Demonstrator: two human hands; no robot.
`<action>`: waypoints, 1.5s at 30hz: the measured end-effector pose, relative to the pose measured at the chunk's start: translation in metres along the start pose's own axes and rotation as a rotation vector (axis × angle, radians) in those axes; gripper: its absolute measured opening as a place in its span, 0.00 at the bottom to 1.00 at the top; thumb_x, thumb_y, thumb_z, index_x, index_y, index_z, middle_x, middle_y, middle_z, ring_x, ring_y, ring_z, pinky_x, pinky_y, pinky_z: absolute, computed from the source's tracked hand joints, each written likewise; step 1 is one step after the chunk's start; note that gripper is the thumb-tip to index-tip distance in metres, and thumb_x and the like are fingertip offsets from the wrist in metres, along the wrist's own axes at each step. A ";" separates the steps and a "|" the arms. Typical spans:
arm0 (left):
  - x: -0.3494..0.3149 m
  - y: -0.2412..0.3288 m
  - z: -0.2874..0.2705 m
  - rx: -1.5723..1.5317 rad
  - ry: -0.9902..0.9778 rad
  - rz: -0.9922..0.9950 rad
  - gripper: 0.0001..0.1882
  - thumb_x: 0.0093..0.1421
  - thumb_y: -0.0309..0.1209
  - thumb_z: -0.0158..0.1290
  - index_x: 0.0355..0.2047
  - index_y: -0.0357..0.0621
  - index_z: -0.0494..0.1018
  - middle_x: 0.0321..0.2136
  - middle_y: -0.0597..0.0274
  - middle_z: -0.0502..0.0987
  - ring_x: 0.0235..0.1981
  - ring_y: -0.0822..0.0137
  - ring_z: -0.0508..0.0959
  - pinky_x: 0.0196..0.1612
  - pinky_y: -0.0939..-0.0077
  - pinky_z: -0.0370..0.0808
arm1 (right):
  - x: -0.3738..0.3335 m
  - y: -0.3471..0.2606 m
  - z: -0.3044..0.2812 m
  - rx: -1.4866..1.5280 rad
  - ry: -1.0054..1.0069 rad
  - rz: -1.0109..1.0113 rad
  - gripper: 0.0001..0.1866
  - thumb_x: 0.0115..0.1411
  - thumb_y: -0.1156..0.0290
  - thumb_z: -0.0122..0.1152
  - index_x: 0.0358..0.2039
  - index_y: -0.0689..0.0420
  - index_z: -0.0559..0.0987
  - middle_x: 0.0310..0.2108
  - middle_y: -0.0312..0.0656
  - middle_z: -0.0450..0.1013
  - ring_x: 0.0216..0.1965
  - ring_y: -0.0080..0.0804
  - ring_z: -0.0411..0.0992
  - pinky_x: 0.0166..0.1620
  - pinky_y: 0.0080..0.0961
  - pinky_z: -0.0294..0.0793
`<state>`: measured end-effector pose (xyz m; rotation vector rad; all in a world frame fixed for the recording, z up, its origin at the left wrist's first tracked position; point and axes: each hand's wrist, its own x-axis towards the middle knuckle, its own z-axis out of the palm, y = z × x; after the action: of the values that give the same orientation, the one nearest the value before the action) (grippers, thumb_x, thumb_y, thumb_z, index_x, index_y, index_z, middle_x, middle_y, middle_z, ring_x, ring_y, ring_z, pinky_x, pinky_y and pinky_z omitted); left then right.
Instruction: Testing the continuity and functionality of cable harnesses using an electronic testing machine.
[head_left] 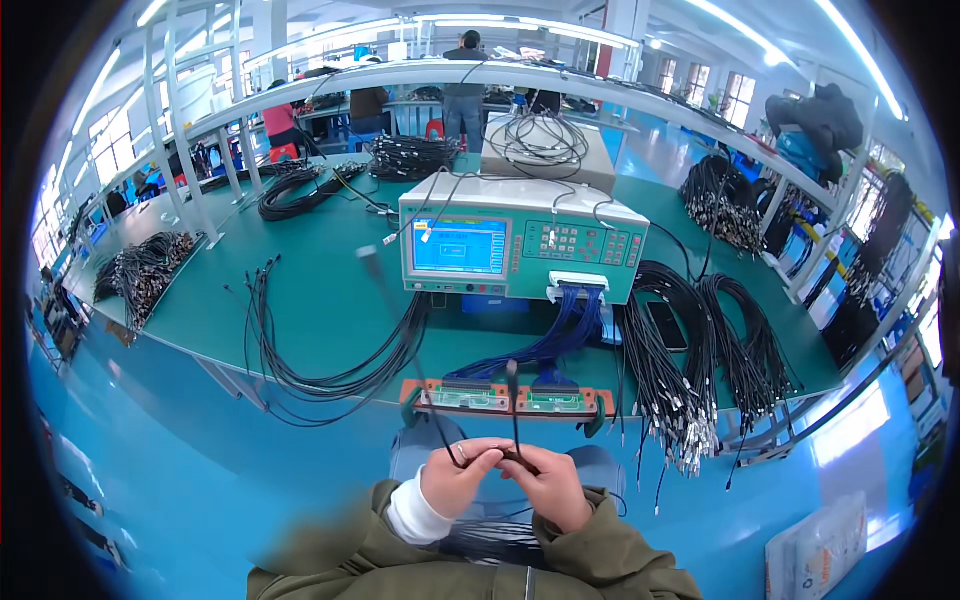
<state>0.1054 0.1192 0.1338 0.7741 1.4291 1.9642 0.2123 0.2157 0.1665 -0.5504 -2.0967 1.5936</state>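
Observation:
Close to my body, my left hand (pixel 455 480) and my right hand (pixel 549 484) meet, fingers closed around a black cable (pixel 515 420). Its two connector ends stick up: one stands above my right hand, the other, blurred, reaches up and left toward the tester. Just beyond my hands, an orange-edged test fixture (pixel 510 399) with green circuit boards is fixed at the bench's front edge. Dark blue ribbon cables (pixel 560 335) link it to a white and green cable tester (pixel 520 240) with a lit blue screen. More black cables (pixel 490 540) lie across my lap.
A fan of black cables (pixel 345 380) hangs over the bench's front left. Thick cable bundles (pixel 670 370) drape over the front right beside a phone (pixel 667 327). Another cable pile (pixel 150 270) sits far left. A white bag (pixel 817 550) stands on the floor at right. People work beyond the shelf.

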 end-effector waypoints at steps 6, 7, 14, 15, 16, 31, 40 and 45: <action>0.005 0.022 0.002 0.032 -0.116 0.304 0.12 0.60 0.23 0.42 0.41 0.37 0.73 0.28 0.63 0.71 0.23 0.75 0.66 0.28 0.88 0.63 | 0.011 -0.030 0.010 -0.226 0.059 -0.159 0.05 0.51 0.75 0.57 0.31 0.58 0.75 0.21 0.35 0.71 0.19 0.22 0.61 0.23 0.15 0.61; 0.007 0.025 0.001 0.026 -0.136 0.319 0.12 0.59 0.23 0.42 0.40 0.38 0.73 0.31 0.62 0.71 0.23 0.75 0.66 0.29 0.89 0.64 | 0.016 -0.028 0.010 -0.251 0.087 -0.184 0.06 0.50 0.76 0.58 0.31 0.58 0.75 0.21 0.35 0.71 0.19 0.22 0.62 0.23 0.16 0.61; 0.023 0.052 -0.040 -0.294 0.165 0.138 0.12 0.62 0.31 0.39 0.36 0.39 0.72 0.22 0.61 0.72 0.14 0.79 0.60 0.18 0.88 0.59 | 0.057 -0.120 -0.058 -0.109 0.483 -0.611 0.03 0.53 0.78 0.50 0.27 0.57 0.72 0.22 0.36 0.70 0.16 0.20 0.60 0.22 0.17 0.62; 0.029 0.048 -0.056 -0.279 0.251 0.118 0.13 0.62 0.33 0.38 0.33 0.39 0.72 0.19 0.62 0.72 0.12 0.78 0.62 0.16 0.90 0.59 | 0.060 -0.144 -0.082 -0.104 0.610 -0.642 0.03 0.54 0.79 0.49 0.28 0.58 0.72 0.24 0.39 0.70 0.16 0.18 0.61 0.21 0.15 0.59; 0.036 0.043 -0.070 -0.287 0.241 0.121 0.13 0.62 0.33 0.38 0.33 0.39 0.72 0.19 0.62 0.72 0.12 0.78 0.62 0.16 0.90 0.59 | 0.061 -0.168 -0.102 0.169 0.660 -0.671 0.04 0.59 0.74 0.48 0.31 0.57 0.72 0.25 0.39 0.70 0.14 0.16 0.55 0.18 0.13 0.54; 0.117 -0.044 -0.121 0.013 0.478 0.055 0.12 0.56 0.30 0.45 0.18 0.39 0.71 0.13 0.66 0.69 0.16 0.74 0.67 0.21 0.81 0.64 | 0.351 -0.315 -0.114 0.410 0.754 -1.325 0.04 0.58 0.74 0.50 0.35 0.53 0.70 0.30 0.37 0.75 0.21 0.17 0.68 0.26 0.09 0.64; 0.120 -0.043 -0.121 0.023 0.406 -0.113 0.15 0.58 0.32 0.38 0.23 0.38 0.70 0.15 0.64 0.69 0.19 0.74 0.66 0.24 0.84 0.63 | 0.484 -0.373 -0.089 0.406 0.964 -1.313 0.03 0.58 0.72 0.49 0.34 0.52 0.71 0.30 0.34 0.76 0.13 0.13 0.57 0.15 0.11 0.54; 0.122 -0.039 -0.120 0.049 0.416 -0.110 0.15 0.59 0.33 0.36 0.25 0.37 0.70 0.16 0.64 0.69 0.18 0.74 0.65 0.23 0.83 0.62 | 0.474 -0.387 -0.071 0.579 0.728 -1.495 0.04 0.59 0.71 0.47 0.33 0.55 0.71 0.32 0.36 0.76 0.25 0.20 0.68 0.32 0.14 0.65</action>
<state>-0.0590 0.1451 0.0801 0.3043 1.7193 2.0907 -0.1531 0.4397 0.6092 0.5186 -0.8469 0.7475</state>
